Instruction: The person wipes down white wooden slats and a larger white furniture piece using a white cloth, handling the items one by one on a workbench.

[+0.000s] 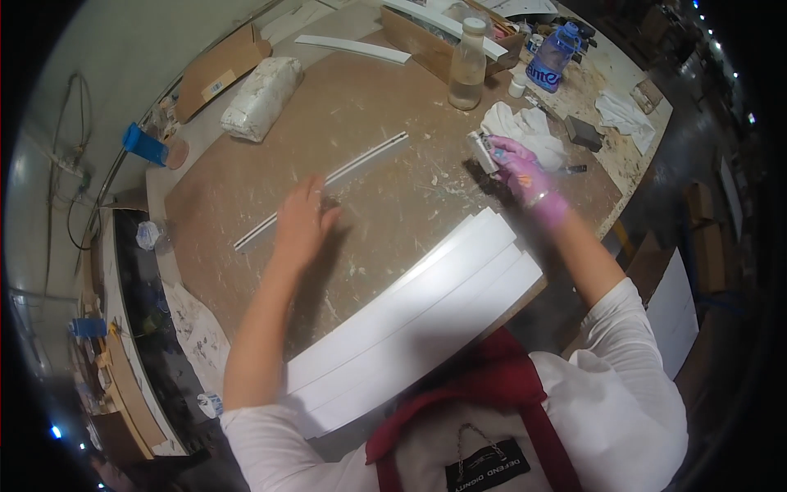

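A narrow white strip (369, 157) with a dark line along it lies slantwise on the brown work board. My bare left hand (303, 215) rests across its middle, fingers stretched forward and thumb apart; the covered part of the strip is hidden. Over to the right, my right hand (525, 174) wears a pink glove, its fingers closed round a small white-and-silver block-shaped piece (484, 153), too small to name. A crumpled white cloth (525, 127) lies just beyond that hand. Close to my body, several white flat panels (410, 316) overlap in a slanted stack.
Further back are a wrapped white bundle (262, 98), a cardboard piece (217, 72), a glass bottle (468, 70), a blue plastic jug (554, 59) and a curved white strip (352, 48). A blue cup (145, 145) is at the left edge; a dark block (583, 133) sits at right.
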{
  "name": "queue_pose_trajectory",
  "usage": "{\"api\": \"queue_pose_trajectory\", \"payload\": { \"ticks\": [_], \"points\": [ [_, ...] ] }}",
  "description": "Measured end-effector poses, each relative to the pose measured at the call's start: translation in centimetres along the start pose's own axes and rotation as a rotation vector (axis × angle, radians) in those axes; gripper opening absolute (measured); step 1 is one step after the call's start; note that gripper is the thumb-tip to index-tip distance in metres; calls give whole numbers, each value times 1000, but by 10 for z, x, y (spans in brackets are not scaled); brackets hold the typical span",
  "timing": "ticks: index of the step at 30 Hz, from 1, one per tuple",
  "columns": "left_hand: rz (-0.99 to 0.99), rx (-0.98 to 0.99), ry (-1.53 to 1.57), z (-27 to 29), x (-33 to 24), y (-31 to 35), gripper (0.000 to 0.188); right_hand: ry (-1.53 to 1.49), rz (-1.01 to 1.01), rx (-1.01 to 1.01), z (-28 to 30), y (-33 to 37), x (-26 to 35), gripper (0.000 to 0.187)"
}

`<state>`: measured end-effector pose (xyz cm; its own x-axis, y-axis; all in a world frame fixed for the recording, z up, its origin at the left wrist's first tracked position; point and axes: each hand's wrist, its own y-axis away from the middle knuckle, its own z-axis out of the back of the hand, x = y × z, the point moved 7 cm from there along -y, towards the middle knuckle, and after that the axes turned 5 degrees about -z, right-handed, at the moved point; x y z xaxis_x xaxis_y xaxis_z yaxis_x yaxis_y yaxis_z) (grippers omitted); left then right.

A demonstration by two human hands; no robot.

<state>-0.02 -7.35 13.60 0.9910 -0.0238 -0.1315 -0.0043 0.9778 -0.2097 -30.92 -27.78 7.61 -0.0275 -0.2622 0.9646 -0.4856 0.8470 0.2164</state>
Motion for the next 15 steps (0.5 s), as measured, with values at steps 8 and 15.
{"api": "queue_pose_trajectory", "payload": {
  "ticks": [8,15],
  "points": [
    [120,292,-121,-55,19,-9,62,190,56,69,-10,-38,-19,32],
    [183,264,-36,-73,26,-11,52,938,315,100,-84,-106,-28,41]
  ]
}}
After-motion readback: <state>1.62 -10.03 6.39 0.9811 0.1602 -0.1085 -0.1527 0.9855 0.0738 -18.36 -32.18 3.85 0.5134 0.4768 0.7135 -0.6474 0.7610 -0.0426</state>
